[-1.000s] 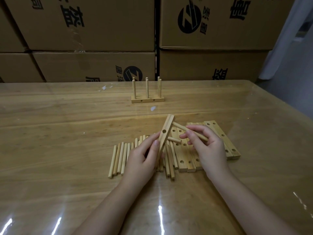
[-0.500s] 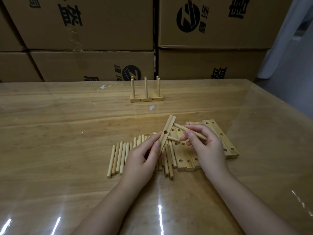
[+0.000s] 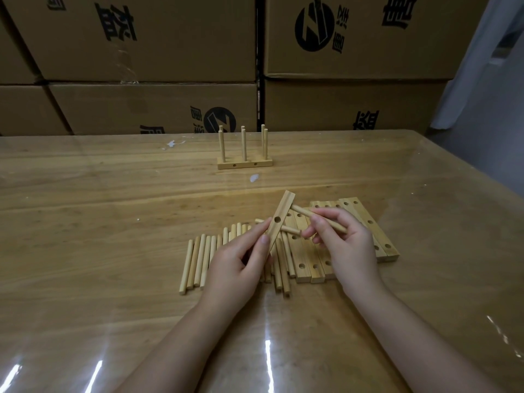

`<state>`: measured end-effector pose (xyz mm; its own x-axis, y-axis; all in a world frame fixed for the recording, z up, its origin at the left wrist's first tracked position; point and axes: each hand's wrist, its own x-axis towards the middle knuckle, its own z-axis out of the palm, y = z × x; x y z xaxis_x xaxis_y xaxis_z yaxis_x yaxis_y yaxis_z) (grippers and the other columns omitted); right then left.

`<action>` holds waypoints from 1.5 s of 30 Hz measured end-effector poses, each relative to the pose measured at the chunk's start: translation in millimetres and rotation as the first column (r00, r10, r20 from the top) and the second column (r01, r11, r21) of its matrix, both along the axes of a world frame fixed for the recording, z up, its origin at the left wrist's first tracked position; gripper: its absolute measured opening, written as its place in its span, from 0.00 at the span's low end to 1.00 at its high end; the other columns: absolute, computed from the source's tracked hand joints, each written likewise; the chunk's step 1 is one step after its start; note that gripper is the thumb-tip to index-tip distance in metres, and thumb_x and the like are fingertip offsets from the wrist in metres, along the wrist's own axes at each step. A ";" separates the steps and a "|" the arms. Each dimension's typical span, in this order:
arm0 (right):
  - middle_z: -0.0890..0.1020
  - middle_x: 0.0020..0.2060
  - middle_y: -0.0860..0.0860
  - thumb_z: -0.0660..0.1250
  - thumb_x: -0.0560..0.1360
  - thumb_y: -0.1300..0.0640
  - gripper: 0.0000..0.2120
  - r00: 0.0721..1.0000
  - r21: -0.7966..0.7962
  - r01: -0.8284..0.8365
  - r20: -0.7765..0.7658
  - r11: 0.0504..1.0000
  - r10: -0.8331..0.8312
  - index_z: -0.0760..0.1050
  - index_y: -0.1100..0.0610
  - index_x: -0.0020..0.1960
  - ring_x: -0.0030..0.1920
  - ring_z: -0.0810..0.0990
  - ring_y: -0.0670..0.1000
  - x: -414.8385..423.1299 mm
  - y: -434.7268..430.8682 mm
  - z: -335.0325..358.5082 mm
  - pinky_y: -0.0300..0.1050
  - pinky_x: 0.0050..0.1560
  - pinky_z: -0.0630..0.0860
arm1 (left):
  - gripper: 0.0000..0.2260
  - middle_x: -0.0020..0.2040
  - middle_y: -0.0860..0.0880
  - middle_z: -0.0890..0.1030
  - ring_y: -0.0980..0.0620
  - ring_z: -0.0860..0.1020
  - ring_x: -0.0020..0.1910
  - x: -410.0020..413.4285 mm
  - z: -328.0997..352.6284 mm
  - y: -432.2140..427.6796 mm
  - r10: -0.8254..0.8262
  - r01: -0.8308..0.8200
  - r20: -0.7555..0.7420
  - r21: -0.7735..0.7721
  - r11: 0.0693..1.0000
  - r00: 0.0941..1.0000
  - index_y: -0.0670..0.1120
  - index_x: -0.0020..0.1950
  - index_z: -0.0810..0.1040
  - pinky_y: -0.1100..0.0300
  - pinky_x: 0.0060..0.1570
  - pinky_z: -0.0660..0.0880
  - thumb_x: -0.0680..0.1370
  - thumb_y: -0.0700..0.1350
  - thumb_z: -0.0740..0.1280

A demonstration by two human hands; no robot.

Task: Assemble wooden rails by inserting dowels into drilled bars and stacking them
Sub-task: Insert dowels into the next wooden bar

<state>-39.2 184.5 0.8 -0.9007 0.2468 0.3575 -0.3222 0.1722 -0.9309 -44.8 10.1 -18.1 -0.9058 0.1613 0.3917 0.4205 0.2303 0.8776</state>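
Left hand (image 3: 238, 262) pinches drilled bar (image 3: 282, 217), right hand (image 3: 348, 245) a dowel (image 3: 304, 212), over loose dowels (image 3: 198, 259) and spare bars (image 3: 380, 239); boxes (image 3: 141, 38) behind.

Glossy wooden table (image 3: 113, 222) (bright glare streaks), stacked printed cardboard boxes (image 3: 141, 38) behind, pale curtain (image 3: 482, 80) at right.

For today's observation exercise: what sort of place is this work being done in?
Probably a storeroom or small workshop: printed cardboard cartons stacked behind a wooden table laid with loose dowels and drilled bars.
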 end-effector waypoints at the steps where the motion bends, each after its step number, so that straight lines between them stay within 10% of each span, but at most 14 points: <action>1: 0.83 0.34 0.48 0.66 0.76 0.57 0.05 1.000 -0.007 0.001 -0.001 1.000 -0.001 0.78 0.50 0.48 0.36 0.80 0.42 0.1 -0.2 0.0 0.33 0.39 0.76 | 0.14 0.52 0.60 0.82 0.60 0.82 0.47 0.1 -0.2 -0.2 0.002 -0.002 -0.008 -0.010 1.000 1.000 0.59 0.62 0.75 0.56 0.46 0.81 0.78 0.50 0.62; 13: 0.82 0.31 0.50 0.65 0.76 0.57 0.05 0.999 -0.029 -0.026 0.020 0.999 0.027 0.78 0.51 0.50 0.33 0.81 0.44 -0.1 1.3 0.9 0.32 0.35 0.75 | 0.13 0.46 0.64 0.82 0.65 0.80 0.46 -3.5 -2.3 -3.4 0.012 -0.015 -0.041 -0.083 0.996 0.999 0.61 0.62 0.74 0.71 0.45 0.75 0.80 0.48 0.61; 19: 0.84 0.38 0.50 0.67 0.70 0.49 0.20 0.995 -0.116 -0.090 0.037 0.989 0.095 0.70 0.49 0.60 0.34 0.80 0.43 1.6 -1.6 5.0 0.33 0.36 0.75 | 0.12 0.41 0.51 0.82 0.53 0.82 0.37 -6.7 -1.2 -4.1 0.059 -0.061 0.035 0.062 0.996 0.998 0.62 0.58 0.75 0.64 0.37 0.77 0.81 0.45 0.60; 24: 0.83 0.36 0.48 0.64 0.72 0.49 0.14 0.999 -0.085 -0.027 -0.046 0.996 0.023 0.73 0.52 0.56 0.33 0.79 0.43 2.8 -0.4 5.5 0.34 0.35 0.76 | 0.12 0.43 0.57 0.83 0.55 0.82 0.39 -8.6 -4.9 -4.7 0.107 -0.109 0.030 0.041 0.993 0.994 0.64 0.59 0.74 0.49 0.42 0.80 0.78 0.53 0.58; 45: 0.83 0.34 0.50 0.63 0.77 0.58 0.05 0.997 -0.099 0.077 0.031 0.992 -0.074 0.78 0.54 0.45 0.32 0.78 0.45 -8.5 11.0 -6.7 0.35 0.36 0.76 | 0.14 0.47 0.62 0.83 0.57 0.82 0.44 -7.1 -7.1 -4.3 0.167 -0.168 -0.036 -0.036 0.985 0.985 0.63 0.62 0.74 0.46 0.46 0.80 0.78 0.52 0.60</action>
<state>-47.7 195.5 -5.9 -0.8871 0.3482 0.3031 -0.2862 0.1003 -0.9529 -51.9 5.8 -25.2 -0.9081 0.0238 0.4180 0.4014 0.3332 0.8531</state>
